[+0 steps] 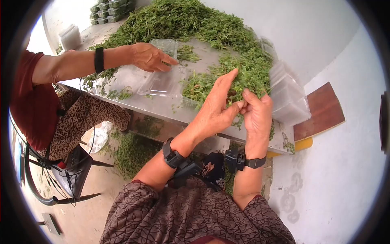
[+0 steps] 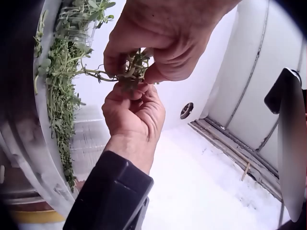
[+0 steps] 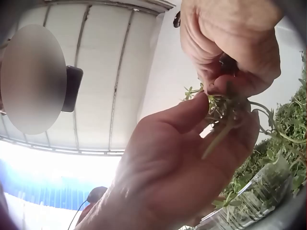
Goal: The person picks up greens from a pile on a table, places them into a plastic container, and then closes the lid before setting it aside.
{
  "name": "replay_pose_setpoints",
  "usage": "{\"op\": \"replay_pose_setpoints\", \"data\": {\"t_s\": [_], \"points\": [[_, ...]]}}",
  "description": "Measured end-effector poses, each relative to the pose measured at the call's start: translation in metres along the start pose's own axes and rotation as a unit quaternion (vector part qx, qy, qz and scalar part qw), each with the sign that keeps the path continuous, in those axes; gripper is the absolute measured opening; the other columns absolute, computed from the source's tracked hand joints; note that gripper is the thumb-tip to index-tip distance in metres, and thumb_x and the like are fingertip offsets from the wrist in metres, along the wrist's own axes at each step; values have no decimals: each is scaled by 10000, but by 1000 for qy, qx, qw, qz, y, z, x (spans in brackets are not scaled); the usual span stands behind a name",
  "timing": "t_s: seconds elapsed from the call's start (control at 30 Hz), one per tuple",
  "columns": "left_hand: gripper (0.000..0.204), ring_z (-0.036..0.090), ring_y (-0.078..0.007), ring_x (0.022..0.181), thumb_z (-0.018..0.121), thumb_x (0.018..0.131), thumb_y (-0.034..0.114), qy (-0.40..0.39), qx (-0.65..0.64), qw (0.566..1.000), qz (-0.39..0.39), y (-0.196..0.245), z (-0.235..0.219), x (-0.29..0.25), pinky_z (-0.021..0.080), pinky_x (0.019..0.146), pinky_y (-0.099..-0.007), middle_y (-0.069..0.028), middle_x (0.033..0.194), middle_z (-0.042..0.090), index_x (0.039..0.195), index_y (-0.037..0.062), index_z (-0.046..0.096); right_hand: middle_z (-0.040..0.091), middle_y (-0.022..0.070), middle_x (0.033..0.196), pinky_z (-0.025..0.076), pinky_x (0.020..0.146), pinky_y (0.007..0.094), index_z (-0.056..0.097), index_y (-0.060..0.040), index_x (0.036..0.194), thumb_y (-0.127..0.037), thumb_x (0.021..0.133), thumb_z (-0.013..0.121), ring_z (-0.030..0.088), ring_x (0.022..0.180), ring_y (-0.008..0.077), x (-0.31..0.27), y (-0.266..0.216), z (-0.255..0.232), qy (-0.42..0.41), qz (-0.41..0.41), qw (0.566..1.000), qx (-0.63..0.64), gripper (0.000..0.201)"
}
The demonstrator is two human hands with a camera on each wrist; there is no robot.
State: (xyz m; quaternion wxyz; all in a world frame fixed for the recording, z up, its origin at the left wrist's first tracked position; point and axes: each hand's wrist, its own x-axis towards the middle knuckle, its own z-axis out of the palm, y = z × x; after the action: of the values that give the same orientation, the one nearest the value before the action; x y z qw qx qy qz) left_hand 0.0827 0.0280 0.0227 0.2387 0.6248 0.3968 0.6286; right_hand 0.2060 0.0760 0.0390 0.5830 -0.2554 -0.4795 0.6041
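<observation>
Both hands meet above the near right part of the table. My left hand (image 1: 217, 107) (image 2: 163, 38) (image 3: 177, 163) has its thumb and fingers around a small bunch of green sprigs (image 2: 134, 69) (image 3: 220, 112), long fingers extended in the head view. From the other side, my right hand (image 1: 258, 116) (image 2: 132, 115) (image 3: 235, 43) pinches the same bunch with thumb and fingertips. Trailing stems reach out past the fingers in both wrist views. Loose greens (image 1: 243, 67) lie on the table behind the hands.
A large heap of greens (image 1: 174, 20) covers the table's back. Clear boxes (image 1: 286, 93) are stacked at right, and an open clear container (image 1: 160, 83) lies left of my hands. Another person's hand (image 1: 150, 57) reaches over it. Filled packs (image 1: 109, 10) stand at back left.
</observation>
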Motion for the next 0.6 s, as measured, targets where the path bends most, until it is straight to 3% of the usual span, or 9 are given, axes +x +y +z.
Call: {"op": "replay_pose_setpoints", "data": {"t_s": [0.13, 0.3, 0.33, 0.37, 0.4, 0.47, 0.5, 0.57, 0.6], "points": [[672, 456, -140, 868, 618, 848, 119, -16, -61, 995, -74, 7, -3, -1, 432, 715, -280, -123, 1273, 445, 1434, 40, 300, 626, 32, 714, 374, 419, 195, 616, 16, 999, -23, 804, 661, 523, 511, 72, -3, 0, -5, -4, 0, 1000, -15, 204], [654, 498, -112, 911, 638, 868, 196, -13, -13, 999, -39, 4, -1, -1, 444, 755, -257, -82, 1209, 503, 1422, 38, 329, 615, 13, 689, 376, 430, 187, 630, 19, 963, -5, 804, 632, 501, 501, 46, -10, -15, 8, -46, -11, 993, -107, 160], [621, 502, -113, 949, 628, 885, 209, -22, -103, 992, -75, 3, 0, -1, 446, 784, -258, -69, 1178, 521, 1409, 36, 345, 607, 3, 690, 373, 438, 183, 637, 8, 950, -2, 811, 626, 488, 513, 34, -12, -16, 10, -69, -24, 985, -155, 140], [589, 507, -113, 987, 618, 902, 221, -31, -193, 974, -112, 4, 1, -2, 448, 814, -259, -57, 1146, 540, 1397, 33, 360, 599, -8, 692, 371, 446, 179, 644, -3, 938, 1, 817, 621, 475, 525, 22, -14, -18, 12, -92, -37, 974, -202, 123], [589, 507, -113, 987, 618, 902, 221, -32, -192, 975, -112, 7, 2, -4, 448, 814, -259, -57, 1146, 540, 1397, 33, 360, 594, -18, 720, 383, 479, 193, 645, 1, 943, 0, 837, 603, 469, 568, 21, -17, -21, 16, -108, -50, 966, -229, 114], [549, 516, -90, 896, 614, 904, 230, 24, -344, 924, -162, 15, 3, -7, 458, 724, -233, -37, 1014, 551, 1335, -28, 393, 601, -16, 746, 400, 506, 201, 639, 16, 952, 5, 841, 596, 487, 603, 29, -22, -26, 28, -135, -63, 957, -250, 120], [549, 516, -90, 896, 614, 904, 230, 23, -342, 925, -163, 14, 4, -8, 458, 724, -233, -37, 1014, 551, 1335, -28, 393, 609, -13, 772, 417, 533, 210, 632, 31, 960, 9, 844, 588, 506, 637, 37, -23, -27, 31, -163, -75, 945, -272, 126], [458, 515, -80, 905, 591, 925, 214, 93, -406, 892, -176, 11, 6, -12, 460, 731, -226, -26, 1012, 559, 1288, -13, 430, 624, 5, 815, 447, 601, 220, 611, 43, 1020, 37, 848, 556, 536, 709, 50, -23, -23, 27, -178, -64, 941, -279, 180], [456, 519, -74, 899, 585, 931, 219, 139, -421, 862, -245, 15, 6, -13, 464, 747, -234, -24, 1019, 564, 1297, 5, 418, 628, 17, 822, 450, 617, 216, 593, 40, 1065, 52, 847, 544, 542, 722, 50, -23, -18, 29, -163, -80, 932, -314, 224]]}}
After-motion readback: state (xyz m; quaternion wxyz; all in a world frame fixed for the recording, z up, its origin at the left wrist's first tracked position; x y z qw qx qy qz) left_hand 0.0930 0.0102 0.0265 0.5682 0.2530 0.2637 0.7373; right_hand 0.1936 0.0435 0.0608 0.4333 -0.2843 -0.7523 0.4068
